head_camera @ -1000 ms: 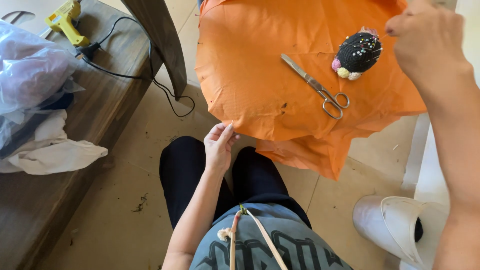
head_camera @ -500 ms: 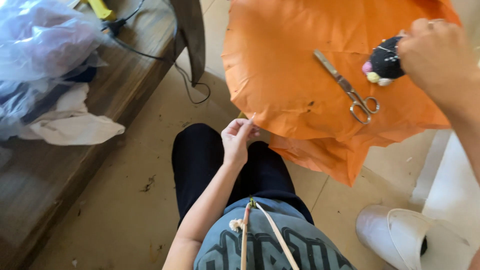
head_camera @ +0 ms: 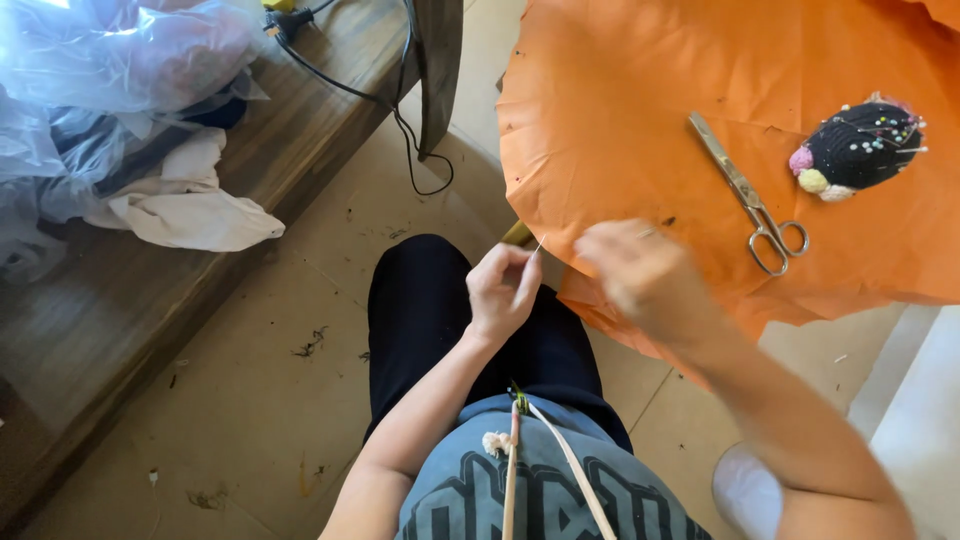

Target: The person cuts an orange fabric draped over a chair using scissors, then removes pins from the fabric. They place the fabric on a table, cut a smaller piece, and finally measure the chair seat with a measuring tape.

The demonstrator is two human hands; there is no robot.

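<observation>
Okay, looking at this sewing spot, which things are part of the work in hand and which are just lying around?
In use:
- orange fabric, its edge between both hands
- left hand, pinching something thin at the edge
- right hand, blurred, over the fabric
- scissors and black pincushion, lying on the fabric

Lying about:
- plastic bags and white cloth on the wooden bench
- black cable

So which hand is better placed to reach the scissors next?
Probably the right hand: it hovers over the orange fabric, on the same side as the scissors. The left hand is further off at the fabric's edge, its grip pinched on what looks like a pin.
</observation>
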